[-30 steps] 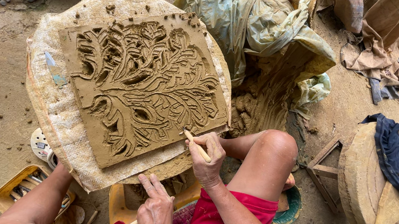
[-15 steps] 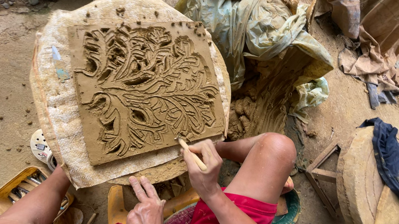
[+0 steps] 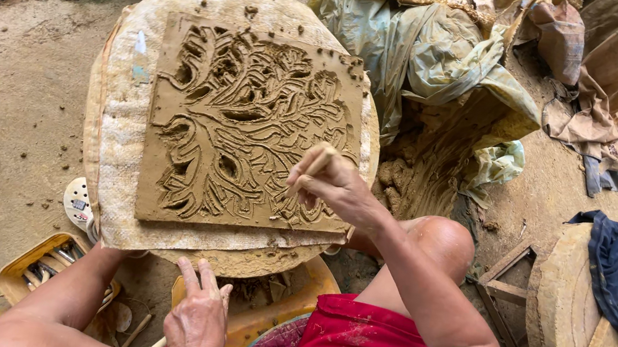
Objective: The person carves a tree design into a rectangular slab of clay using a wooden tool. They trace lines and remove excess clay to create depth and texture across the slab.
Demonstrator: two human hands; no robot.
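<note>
Nearest, the left hand (image 3: 197, 328) curls its fingers around a stick-like tool, gripped I think. Farther, the right hand (image 3: 327, 184) pinches a wooden carving stick (image 3: 311, 167), tip at the clay relief slab (image 3: 247, 125) on the cloth-covered round table (image 3: 117, 130), mid-carving; the next cut needs light, steady pressure.

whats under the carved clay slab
The carved clay slab lies on a pale cloth draped over a round stand, whose edge shows only below the cloth. The slab and cloth hide the stand's top.
</note>
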